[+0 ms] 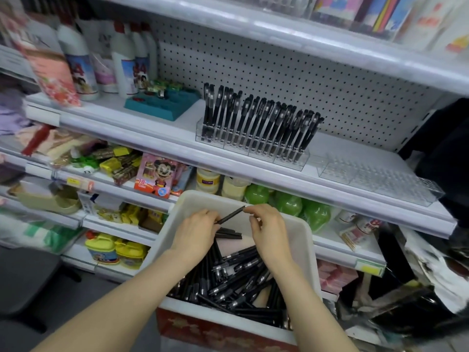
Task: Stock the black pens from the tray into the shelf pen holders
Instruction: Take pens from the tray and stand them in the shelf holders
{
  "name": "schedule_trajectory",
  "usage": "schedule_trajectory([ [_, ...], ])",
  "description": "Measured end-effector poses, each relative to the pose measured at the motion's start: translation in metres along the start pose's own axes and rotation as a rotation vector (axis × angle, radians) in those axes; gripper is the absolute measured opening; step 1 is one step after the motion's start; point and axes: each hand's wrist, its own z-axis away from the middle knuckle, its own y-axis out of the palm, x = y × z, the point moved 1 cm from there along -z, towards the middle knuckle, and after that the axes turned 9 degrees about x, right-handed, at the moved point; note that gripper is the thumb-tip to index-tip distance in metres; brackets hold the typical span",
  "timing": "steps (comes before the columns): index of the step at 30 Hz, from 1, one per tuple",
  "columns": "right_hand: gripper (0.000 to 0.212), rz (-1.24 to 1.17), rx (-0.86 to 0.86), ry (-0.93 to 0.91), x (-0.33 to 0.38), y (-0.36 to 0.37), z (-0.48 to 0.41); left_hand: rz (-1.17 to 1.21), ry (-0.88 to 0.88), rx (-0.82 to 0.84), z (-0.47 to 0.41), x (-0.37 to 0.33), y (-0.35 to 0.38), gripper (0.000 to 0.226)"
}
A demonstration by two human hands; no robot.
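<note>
Pen picked, shelving next.
My left grip [200, 232] and right grip [269, 232] pinch one pen [231, 214] over the tray [305, 235]; next, lift it to the empty holder [375, 179] at two o'clock.

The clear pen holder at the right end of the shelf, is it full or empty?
Empty. The right clear holder shows only bare transparent slots, while the left holder beside it is packed with black pens.
</note>
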Motion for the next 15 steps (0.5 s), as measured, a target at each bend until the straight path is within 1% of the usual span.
schedule_trajectory([
  [3,0.035,0.161,0.077,-0.192,0.007,-0.001,-0.010,0.037,0.044,0.023,-0.009,-0.010,-0.013,0.020],
  [5,0.031,0.233,0.131,-0.234,0.010,0.000,-0.016,0.039,0.088,0.041,-0.017,-0.018,-0.023,0.021],
  [8,0.014,0.229,0.104,-0.200,0.010,-0.004,-0.023,0.004,0.128,0.023,-0.027,-0.028,-0.038,0.022],
  [10,0.009,0.222,0.083,-0.170,0.008,-0.005,-0.027,-0.002,0.138,-0.010,-0.031,-0.028,-0.047,0.023],
  [13,0.008,0.212,0.063,-0.101,0.004,-0.008,-0.031,0.037,0.177,-0.092,-0.043,-0.019,-0.057,0.031],
  [15,0.012,0.170,0.040,-0.035,0.001,-0.013,-0.034,0.047,0.195,-0.161,-0.054,-0.010,-0.066,0.038],
])
